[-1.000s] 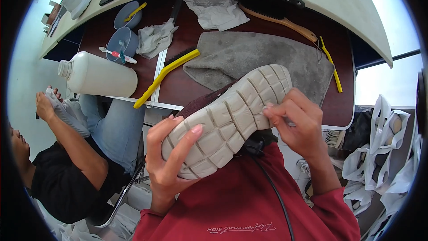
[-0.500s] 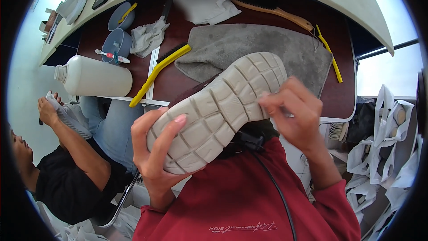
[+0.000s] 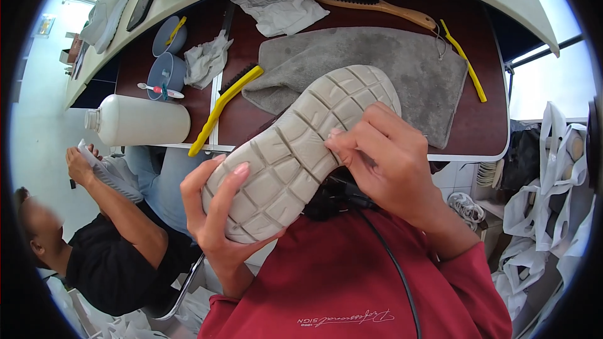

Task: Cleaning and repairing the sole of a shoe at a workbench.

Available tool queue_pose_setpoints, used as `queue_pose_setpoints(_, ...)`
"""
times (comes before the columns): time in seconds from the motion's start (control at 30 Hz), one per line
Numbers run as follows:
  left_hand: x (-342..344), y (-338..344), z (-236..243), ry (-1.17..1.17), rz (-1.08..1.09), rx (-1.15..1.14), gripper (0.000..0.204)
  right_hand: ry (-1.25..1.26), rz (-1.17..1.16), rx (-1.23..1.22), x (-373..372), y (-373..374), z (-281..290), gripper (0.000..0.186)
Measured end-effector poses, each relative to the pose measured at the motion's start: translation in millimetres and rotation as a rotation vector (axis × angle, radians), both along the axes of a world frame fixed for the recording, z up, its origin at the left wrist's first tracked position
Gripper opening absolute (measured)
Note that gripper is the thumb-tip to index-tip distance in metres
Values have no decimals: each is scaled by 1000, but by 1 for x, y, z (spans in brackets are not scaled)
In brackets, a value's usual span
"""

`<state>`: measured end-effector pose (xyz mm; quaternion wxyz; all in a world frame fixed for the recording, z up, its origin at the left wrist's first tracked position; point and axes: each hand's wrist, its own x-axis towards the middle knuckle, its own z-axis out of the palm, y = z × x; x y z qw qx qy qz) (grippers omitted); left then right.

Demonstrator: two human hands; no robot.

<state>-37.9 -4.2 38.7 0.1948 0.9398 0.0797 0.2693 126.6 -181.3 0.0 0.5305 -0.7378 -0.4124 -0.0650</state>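
Observation:
A shoe (image 3: 286, 160) is held up before me with its off-white, grooved sole facing me, heel end lower left and toe end upper right. My left hand (image 3: 217, 223) grips the heel end, two fingers lying over the sole and the palm beneath. Curled in a pinch, my right hand (image 3: 392, 163) presses its fingertips to the middle of the sole near the right edge. Whether anything small sits in that pinch is hidden. Behind the shoe a grey towel (image 3: 414, 78) lies on the dark red table (image 3: 251, 124). A yellow-handled brush (image 3: 221, 113) rests to the left.
A white jug (image 3: 147, 120) lies on its side near two blue-grey bowls (image 3: 168, 70) and a toothbrush (image 3: 174, 93). White cloths (image 3: 276, 9), a wooden brush (image 3: 402, 14) and another yellow brush (image 3: 466, 66) lie farther back. At left a person (image 3: 116, 267) holds a shoe (image 3: 116, 179).
My right hand has moved left along the sole, from its right edge toward the middle. My left hand keeps its hold on the shoe. The view has shifted slightly.

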Motion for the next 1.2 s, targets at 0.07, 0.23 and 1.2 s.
queue_pose_setpoints(0.07,1,0,3,-18,11,53,76,-34,4,-55,6,-11,-1,13)
queue_pose_setpoints(0.23,1,-7,5,8,13,63,78,-108,-64,-159,5,-27,-8,17)
queue_pose_setpoints(1.2,0,1,-1,26,-9,83,76,-102,-43,-30,-1,-4,-14,10)
